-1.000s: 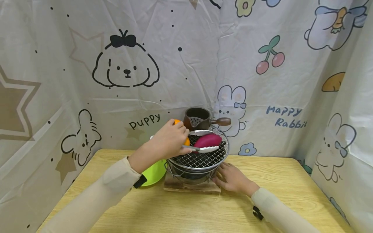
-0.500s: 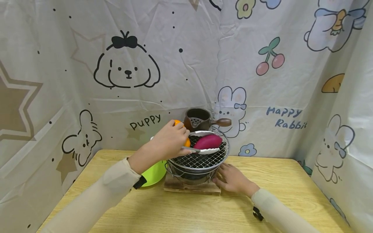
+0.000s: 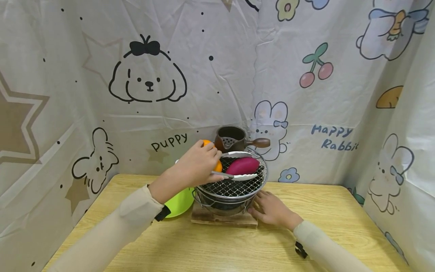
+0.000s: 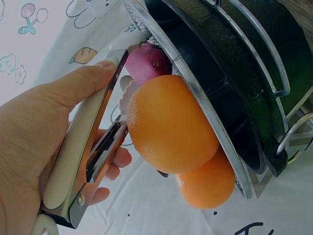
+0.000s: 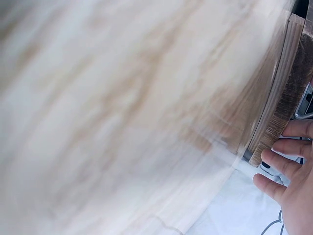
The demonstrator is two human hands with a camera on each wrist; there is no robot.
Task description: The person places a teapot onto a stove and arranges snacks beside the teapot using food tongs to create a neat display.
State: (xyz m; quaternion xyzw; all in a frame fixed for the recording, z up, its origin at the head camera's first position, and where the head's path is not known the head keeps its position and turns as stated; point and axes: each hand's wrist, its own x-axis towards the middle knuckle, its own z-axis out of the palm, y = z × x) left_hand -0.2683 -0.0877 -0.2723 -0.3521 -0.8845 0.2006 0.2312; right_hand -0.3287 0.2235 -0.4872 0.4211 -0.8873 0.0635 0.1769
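Note:
My left hand holds metal tongs with pale scalloped tips. The two tips lie on either side of a purple sweet potato on the wire mesh of a round grill. In the left wrist view, the thumb presses one tong arm while fingers curl behind the other. Two oranges, a nearer one and a farther one, sit on the mesh beside the tongs. My right hand rests by the grill's wooden board, its loosely extended fingertips at the board's edge in the right wrist view.
A dark brown pot with a side handle stands at the grill's back, near the printed curtain. A bright green plate lies left of the grill, partly behind my left arm. All stands on a wooden table.
The tongs' tips have spread very slightly around the sweet potato since half a second ago. My right hand, the oranges and the grill keep their places.

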